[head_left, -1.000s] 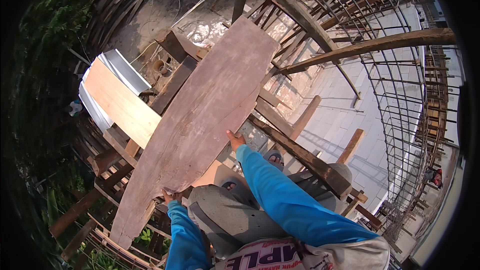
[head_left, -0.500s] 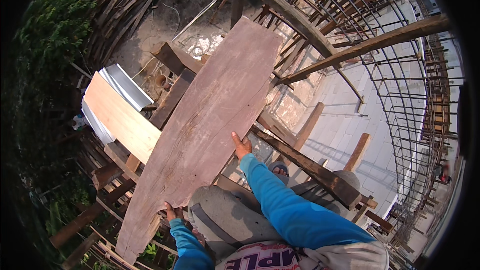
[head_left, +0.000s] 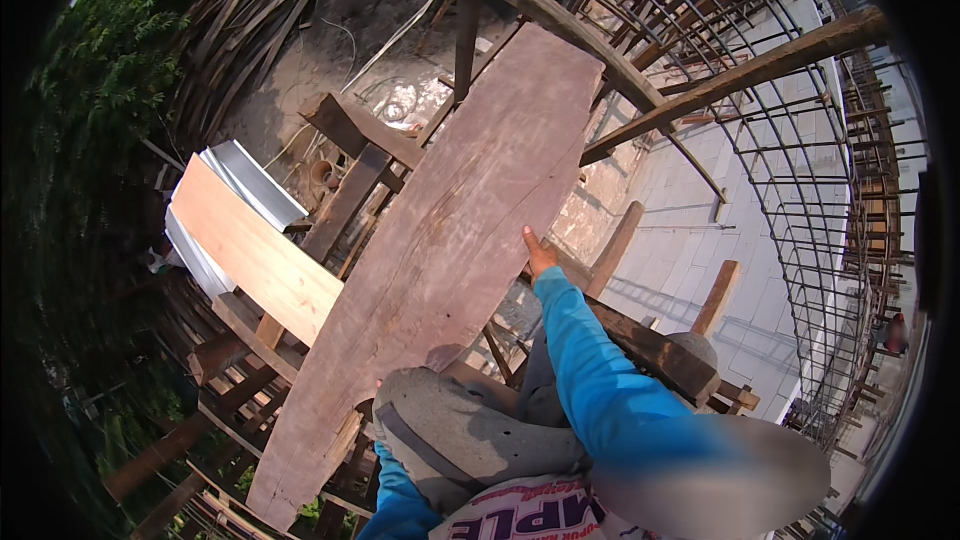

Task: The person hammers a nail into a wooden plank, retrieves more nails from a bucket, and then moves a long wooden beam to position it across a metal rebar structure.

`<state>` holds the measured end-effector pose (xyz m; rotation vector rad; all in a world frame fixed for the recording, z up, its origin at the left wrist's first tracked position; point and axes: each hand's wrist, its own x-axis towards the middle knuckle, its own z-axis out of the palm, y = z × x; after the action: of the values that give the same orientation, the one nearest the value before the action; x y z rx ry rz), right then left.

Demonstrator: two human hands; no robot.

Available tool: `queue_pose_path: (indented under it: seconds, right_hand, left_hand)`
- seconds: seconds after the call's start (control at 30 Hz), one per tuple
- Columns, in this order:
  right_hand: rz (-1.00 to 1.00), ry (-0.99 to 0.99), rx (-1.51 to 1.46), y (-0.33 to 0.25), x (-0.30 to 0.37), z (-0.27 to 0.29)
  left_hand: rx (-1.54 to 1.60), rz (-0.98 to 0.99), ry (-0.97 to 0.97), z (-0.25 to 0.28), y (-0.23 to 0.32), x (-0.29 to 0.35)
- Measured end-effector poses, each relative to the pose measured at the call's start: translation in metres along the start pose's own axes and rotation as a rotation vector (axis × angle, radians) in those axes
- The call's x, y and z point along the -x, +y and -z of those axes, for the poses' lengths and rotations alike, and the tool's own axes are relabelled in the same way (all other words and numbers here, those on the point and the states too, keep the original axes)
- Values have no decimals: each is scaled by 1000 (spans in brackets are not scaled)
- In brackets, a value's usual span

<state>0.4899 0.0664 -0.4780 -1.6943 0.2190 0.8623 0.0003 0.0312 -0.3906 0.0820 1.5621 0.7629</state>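
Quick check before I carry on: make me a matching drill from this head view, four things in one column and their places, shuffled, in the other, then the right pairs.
Things
1. Long reddish-brown wooden board
2. Pale tan flat wooden panel
3. Curved grid of dark metal bars
4. Heap of long thin brown wooden strips

Places
A. Upper left of the picture, beside green foliage
B. Gripped at its edge by the bare right hand
C. Right side, in front of a pale block surface
D. Left of centre, over ridged grey-white sheets

Pairs: 1-B, 2-D, 3-C, 4-A
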Motion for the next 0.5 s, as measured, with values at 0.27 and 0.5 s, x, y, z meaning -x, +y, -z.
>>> queue_pose_path:
  seconds: [0.27,0.5]
  right_hand:
    - [13,169,157,-20,0,-18]
    - [182,381,9,-92,-55,-9]
  left_hand:
    - [-89,114,-100,-4,8,23]
    - [-343,403,-478,-54,39,44]
